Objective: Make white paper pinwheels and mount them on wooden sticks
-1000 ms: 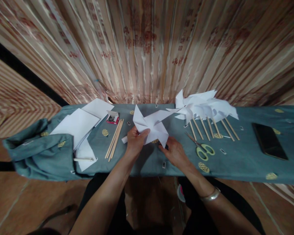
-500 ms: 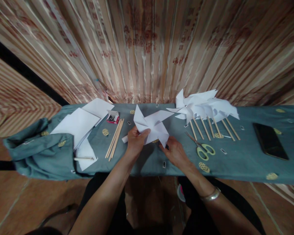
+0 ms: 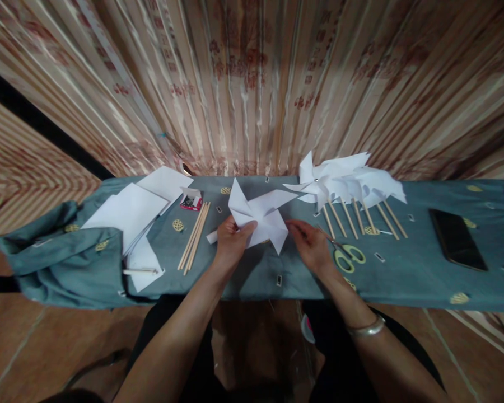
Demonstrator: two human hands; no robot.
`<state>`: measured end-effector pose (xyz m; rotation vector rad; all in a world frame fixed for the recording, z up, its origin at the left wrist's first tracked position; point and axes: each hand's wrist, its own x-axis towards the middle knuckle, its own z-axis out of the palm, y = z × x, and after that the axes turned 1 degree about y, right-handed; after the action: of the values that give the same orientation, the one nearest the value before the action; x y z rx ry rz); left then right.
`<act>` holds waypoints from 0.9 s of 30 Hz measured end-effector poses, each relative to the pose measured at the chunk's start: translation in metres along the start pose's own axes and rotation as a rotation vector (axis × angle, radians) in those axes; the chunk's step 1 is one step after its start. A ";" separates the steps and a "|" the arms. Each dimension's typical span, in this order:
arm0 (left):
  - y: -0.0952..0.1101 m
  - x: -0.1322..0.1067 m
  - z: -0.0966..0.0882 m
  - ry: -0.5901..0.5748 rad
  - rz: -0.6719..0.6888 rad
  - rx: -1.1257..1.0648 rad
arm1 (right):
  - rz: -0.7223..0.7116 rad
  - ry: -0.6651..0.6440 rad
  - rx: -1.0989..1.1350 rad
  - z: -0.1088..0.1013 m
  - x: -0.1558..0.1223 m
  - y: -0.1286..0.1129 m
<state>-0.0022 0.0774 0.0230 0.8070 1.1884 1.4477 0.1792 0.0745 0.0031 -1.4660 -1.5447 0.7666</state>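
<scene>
A white paper pinwheel (image 3: pixel 269 219) with folded blades is held up over the middle of the cloth-covered table. Its lower left side is pinched in my left hand (image 3: pixel 232 242), the thumb pressing near the centre. My right hand (image 3: pixel 313 247) is just off the pinwheel's right blade, thumb and fingers drawn together; whether they hold something small or touch the paper edge, I cannot tell. Close to this hand lie green-handled scissors (image 3: pixel 349 258). A few loose wooden sticks (image 3: pixel 195 238) lie left of my left hand, beside a small open red box (image 3: pixel 191 199) with dark bits inside.
Several paper pinwheels on sticks (image 3: pixel 340 178) overlap at the back right. White paper sheets (image 3: pixel 128 210) are stacked at the left, with a pale stick (image 3: pixel 140 271) on them. A black phone (image 3: pixel 457 239) lies far right. Behind the table (image 3: pixel 420 285) hangs a pleated curtain (image 3: pixel 252 95).
My right hand has moved up and to the right, from beneath the pinwheel's lower right blade to beside its right edge. My left hand keeps its hold on the pinwheel.
</scene>
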 end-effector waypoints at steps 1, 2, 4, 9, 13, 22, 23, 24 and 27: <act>-0.001 0.000 0.000 -0.007 0.002 0.011 | 0.074 0.002 0.129 -0.002 0.003 -0.002; -0.003 0.000 0.001 -0.016 0.006 0.026 | 0.142 -0.014 0.266 -0.004 0.005 -0.004; -0.006 -0.001 0.002 -0.033 0.020 0.071 | 0.229 -0.075 0.500 -0.005 0.007 -0.010; -0.009 -0.005 0.005 -0.087 0.057 0.178 | 0.321 -0.210 0.683 0.000 0.002 -0.025; -0.009 -0.008 0.009 -0.105 0.056 0.186 | 0.389 -0.216 0.724 0.004 0.000 -0.030; -0.014 -0.013 0.013 -0.157 0.060 0.208 | 0.460 -0.176 0.759 0.006 0.005 -0.037; -0.014 -0.013 0.013 -0.154 0.057 0.211 | 0.457 -0.183 0.764 0.006 0.005 -0.037; -0.014 -0.013 0.013 -0.151 0.055 0.213 | 0.454 -0.185 0.769 0.006 0.005 -0.038; -0.014 -0.013 0.012 -0.145 0.053 0.221 | 0.449 -0.185 0.762 0.006 0.004 -0.037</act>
<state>0.0161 0.0668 0.0147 1.0841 1.2363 1.2907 0.1567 0.0747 0.0332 -1.1672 -0.8638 1.5829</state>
